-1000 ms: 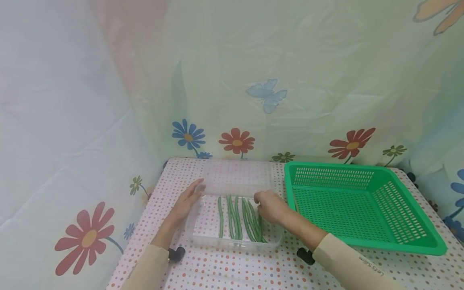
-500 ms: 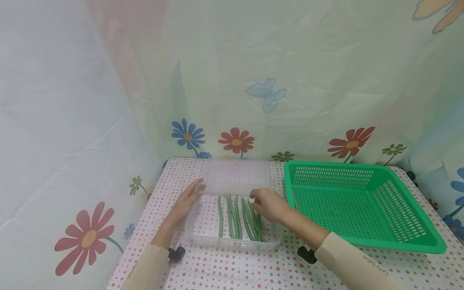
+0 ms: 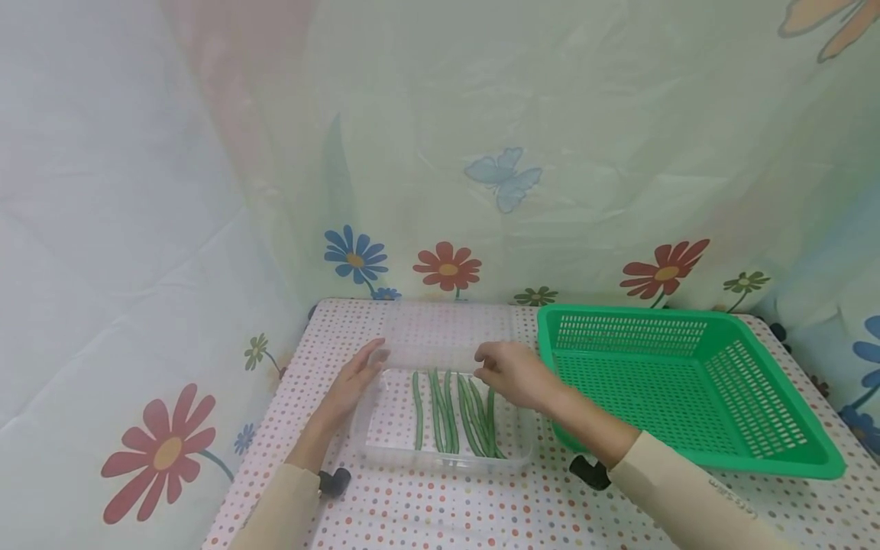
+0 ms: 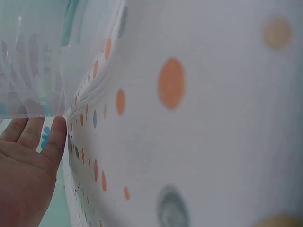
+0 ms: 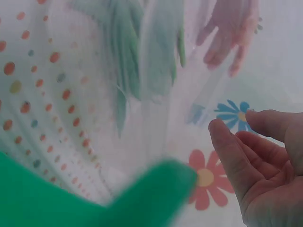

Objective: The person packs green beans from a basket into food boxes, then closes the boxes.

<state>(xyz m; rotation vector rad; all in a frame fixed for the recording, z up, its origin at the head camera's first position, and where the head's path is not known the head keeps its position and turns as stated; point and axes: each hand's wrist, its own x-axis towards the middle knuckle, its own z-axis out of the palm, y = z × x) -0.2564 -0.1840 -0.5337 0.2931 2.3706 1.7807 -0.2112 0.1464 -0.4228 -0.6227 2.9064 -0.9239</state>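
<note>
A clear plastic container (image 3: 443, 461) sits on the dotted tablecloth, with several green beans (image 3: 451, 416) laid lengthwise inside it, mostly in the middle and right part. The left hand (image 3: 349, 386) rests at the container's left side; in the left wrist view that hand (image 4: 28, 172) has extended fingers touching the clear plastic. Over the container's back right corner hovers the right hand (image 3: 516, 374), above the beans. In the right wrist view the right hand (image 5: 267, 163) has its thumb and fingertips apart, with nothing between them.
A green slotted basket (image 3: 639, 389) stands to the right of the container, close to the right forearm. Behind the container lies its clear lid (image 3: 447, 325), folded back. A flower-printed sheet (image 3: 584, 168) hangs behind the table.
The right hand has risen from the rightmost bean and moved slightly back, and its fingers have loosened. The left hand and the beans have stayed in place.
</note>
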